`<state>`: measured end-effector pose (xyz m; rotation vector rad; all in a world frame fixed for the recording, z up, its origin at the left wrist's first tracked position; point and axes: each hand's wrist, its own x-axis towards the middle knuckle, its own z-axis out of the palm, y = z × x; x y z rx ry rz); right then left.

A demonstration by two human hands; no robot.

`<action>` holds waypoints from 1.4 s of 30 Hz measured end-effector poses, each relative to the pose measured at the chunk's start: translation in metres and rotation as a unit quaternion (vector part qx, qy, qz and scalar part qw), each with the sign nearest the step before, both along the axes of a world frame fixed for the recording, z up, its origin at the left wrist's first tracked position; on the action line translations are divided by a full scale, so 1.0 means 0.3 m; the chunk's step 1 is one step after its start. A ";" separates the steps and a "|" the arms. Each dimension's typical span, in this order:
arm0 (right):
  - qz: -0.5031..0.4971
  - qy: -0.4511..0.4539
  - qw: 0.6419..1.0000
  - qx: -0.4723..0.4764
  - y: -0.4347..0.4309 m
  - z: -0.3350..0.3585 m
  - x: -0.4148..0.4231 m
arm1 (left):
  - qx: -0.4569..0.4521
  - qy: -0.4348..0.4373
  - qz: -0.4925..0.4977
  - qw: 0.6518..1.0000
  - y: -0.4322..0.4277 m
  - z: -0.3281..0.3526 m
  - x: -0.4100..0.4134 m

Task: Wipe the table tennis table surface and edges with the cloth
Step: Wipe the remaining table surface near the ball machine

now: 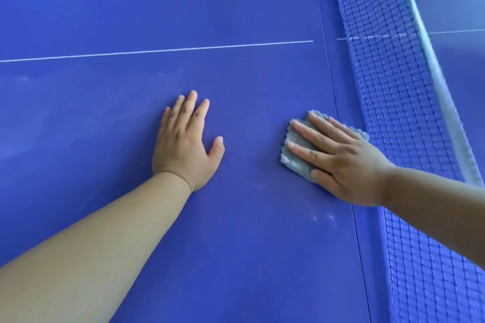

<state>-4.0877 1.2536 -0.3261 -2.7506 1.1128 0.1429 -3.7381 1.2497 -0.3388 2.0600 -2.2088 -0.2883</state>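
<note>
Blue, smooth and hard, the table tennis table (105, 8) lay flat, crossed by a thin white line (157, 51), with the mesh net (393, 86) at right. Just beside the net, the right hand (341, 162) pressed flat, fingers spread, on a small grey fluffy cloth (295, 164). Soft, light and limp, it would likely slide best under a flat palm. The left hand (183, 144) rested spread on the bare table.

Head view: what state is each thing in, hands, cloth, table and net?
Table tennis table: faint smears and white specks.
Net: mounted, upright.
Grey cloth: flat on the table, close to the net.
Left hand: open, flat on the table, holding nothing.
Right hand: fingers straight, pressing the cloth down.
</note>
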 end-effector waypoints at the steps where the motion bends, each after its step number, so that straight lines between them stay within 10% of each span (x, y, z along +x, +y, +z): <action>1: 0.020 0.007 1.000 0.013 0.012 0.007 -0.029 | 0.002 -0.002 0.002 1.000 0.002 0.001 -0.001; 10: -0.227 -0.033 0.973 0.009 -0.238 -0.003 0.083 | -0.002 0.003 0.002 1.000 0.004 0.004 0.000; 20: -0.006 -0.009 0.999 0.041 0.335 0.014 -0.008 | 0.007 0.005 -0.003 1.000 0.056 0.055 -0.021; 27: -0.250 -0.013 0.968 0.024 0.060 0.028 0.115 | 0.056 0.018 0.020 0.998 0.392 0.053 -0.156; 36: 0.087 -0.034 0.994 0.052 0.414 0.006 0.034 | 0.054 -0.029 0.009 0.998 0.392 0.014 -0.162; 42: -0.249 -0.034 0.968 0.021 -0.172 0.004 0.145 | 0.053 -0.041 0.006 0.998 0.392 0.016 -0.157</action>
